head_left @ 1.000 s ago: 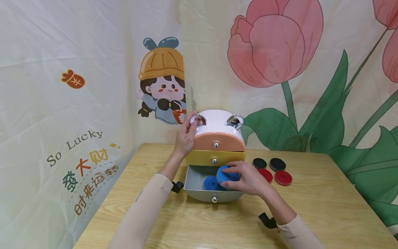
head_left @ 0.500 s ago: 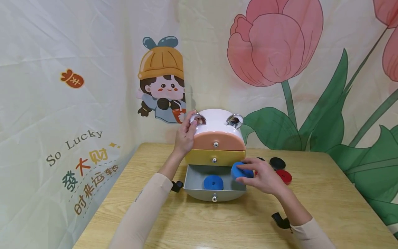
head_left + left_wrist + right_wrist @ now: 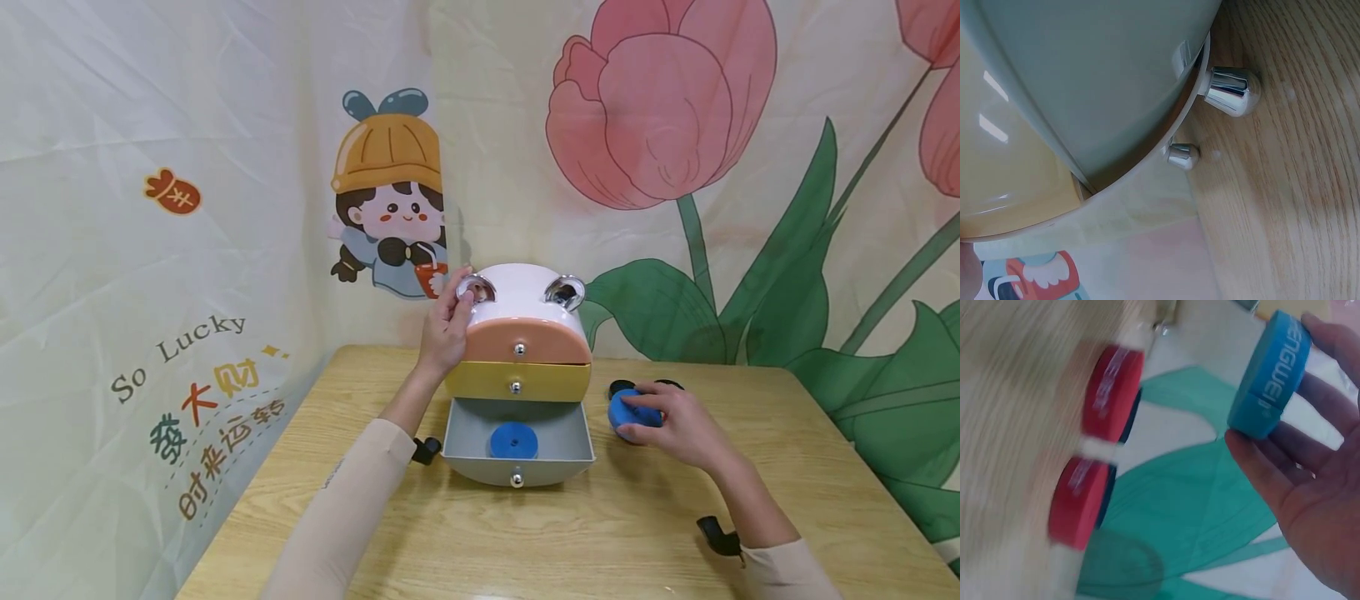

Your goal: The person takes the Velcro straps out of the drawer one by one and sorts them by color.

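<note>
1. The right hand [image 3: 686,425] has moved sideways out over the counter [image 3: 600,533], carrying a blue disc [image 3: 628,414] that was above the drawer half a second ago. It pinches the disc by its edge between thumb and fingertips; the right wrist view shows the disc clear of the counter.
2. The left hand [image 3: 446,333] has stayed put, holding the silver ear [image 3: 490,287] of the box [image 3: 519,289] between thumb and fingers, which probably steadies it.
3. The pulled-out grey drawer [image 3: 480,472] now has one blue disc in view, the second disc [image 3: 514,440], lying flat; so the unloading looks partly done.
4. The held disc is now near two red discs [image 3: 1112,394] and two black discs [image 3: 621,387], right of the box. It hides most of the red ones in the head view. It has not been set down.
</note>
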### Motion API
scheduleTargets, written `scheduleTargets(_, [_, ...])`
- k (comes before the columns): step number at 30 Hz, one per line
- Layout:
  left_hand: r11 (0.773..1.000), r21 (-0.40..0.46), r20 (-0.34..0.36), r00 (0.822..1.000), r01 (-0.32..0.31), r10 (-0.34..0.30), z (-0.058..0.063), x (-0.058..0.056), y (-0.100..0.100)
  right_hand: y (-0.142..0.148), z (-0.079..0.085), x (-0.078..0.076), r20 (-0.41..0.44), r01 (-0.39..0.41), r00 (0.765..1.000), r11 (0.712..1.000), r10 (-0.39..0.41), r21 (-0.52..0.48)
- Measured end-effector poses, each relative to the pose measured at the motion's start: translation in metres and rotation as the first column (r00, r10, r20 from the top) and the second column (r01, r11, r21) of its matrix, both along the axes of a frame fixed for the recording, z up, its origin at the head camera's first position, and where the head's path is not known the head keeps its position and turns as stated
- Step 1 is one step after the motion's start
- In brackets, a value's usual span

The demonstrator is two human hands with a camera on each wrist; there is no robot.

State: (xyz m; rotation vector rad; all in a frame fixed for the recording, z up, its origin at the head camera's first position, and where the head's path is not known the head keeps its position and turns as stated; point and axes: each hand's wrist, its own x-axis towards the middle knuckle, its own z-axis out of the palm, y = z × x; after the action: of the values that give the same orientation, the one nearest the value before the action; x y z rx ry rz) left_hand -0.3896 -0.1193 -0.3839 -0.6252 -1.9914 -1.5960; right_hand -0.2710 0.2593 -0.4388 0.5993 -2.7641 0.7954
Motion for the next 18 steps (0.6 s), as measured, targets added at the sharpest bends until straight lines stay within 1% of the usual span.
scheduleTargets(3, [1.000, 0.002, -0.003, 1.000, -0.007, 0.007, -0.006, -0.008, -0.002, 0.013, -0.005, -0.003, 0.039, -0.015, 0.999, 1.000, 0.014, 0.023])
scheduleTargets(6, [1.000, 0.010, -0.033, 0.999, -0.011, 0.011, -0.009, -0.012, -0.003, 0.022, -0.010, -0.006, 0.069, -0.022, 0.997, 0.998, 0.018, 0.056])
scheduleTargets(11, [1.000, 0.017, -0.084, 0.996, -0.009, 0.011, -0.010, -0.014, -0.003, 0.032, -0.016, -0.009, 0.082, -0.015, 0.997, 0.995, 0.007, 0.100])
scheduleTargets(18, [1.000, 0.000, -0.094, 0.996, 0.001, -0.001, -0.010, -0.014, -0.004, 0.047, -0.018, -0.007, 0.081, -0.030, 0.997, 0.988, 0.017, 0.153])
